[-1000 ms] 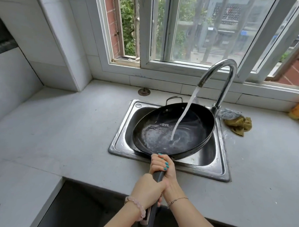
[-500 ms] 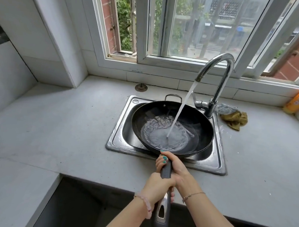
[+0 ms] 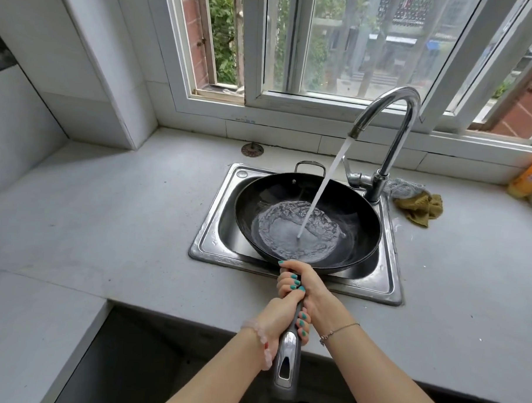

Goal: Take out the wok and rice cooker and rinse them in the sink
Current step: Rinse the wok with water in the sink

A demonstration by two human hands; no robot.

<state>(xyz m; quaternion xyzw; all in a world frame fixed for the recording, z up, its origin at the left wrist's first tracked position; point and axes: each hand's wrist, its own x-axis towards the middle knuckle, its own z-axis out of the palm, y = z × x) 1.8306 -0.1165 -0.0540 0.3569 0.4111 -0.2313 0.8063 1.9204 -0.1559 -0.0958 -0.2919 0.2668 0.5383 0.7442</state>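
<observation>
Over the sink: dark round wok [image 3: 361,217] sits low in the steel sink [image 3: 211,238], roughly level, with its near rim above the sink's front edge. Cannot tell if it touches the basin.
Handle: long handle [image 3: 286,363] sticks out toward the person, past the counter's front edge. Black grip, silver end with a slot.
Right hand: right hand [image 3: 308,287] is clamped round the handle just behind the wok's rim. Fingers curl fully over the top, teal nails showing, thin chain bracelet on the wrist.
Left hand: left hand [image 3: 275,319] is clamped on the same handle just behind the right hand, touching it. Fingers wrap under, with teal tips showing on the handle's right side. Pink bead bracelet on the wrist.
Hands together: both closed tight on the handle, one in front of the other, holding nothing else.
Water: stream [image 3: 323,188] slants from the spout into the wok's middle, where a shallow pool ripples in the bottom.
Faucet: chrome gooseneck faucet [image 3: 399,122] stands at the sink's far right corner.
Loop: small metal loop [image 3: 310,165] on the wok's far rim.
Counter: pale grey counter [image 3: 106,209]. Yellowish cloth [image 3: 420,208] and grey mesh scrubber [image 3: 402,187] lie just right of the faucet base, orange bottle [image 3: 531,176] at far right, round metal disc [image 3: 252,149] behind the sink.
Window: white-framed window [image 3: 259,48] behind the counter, with greenery and brick outside.
</observation>
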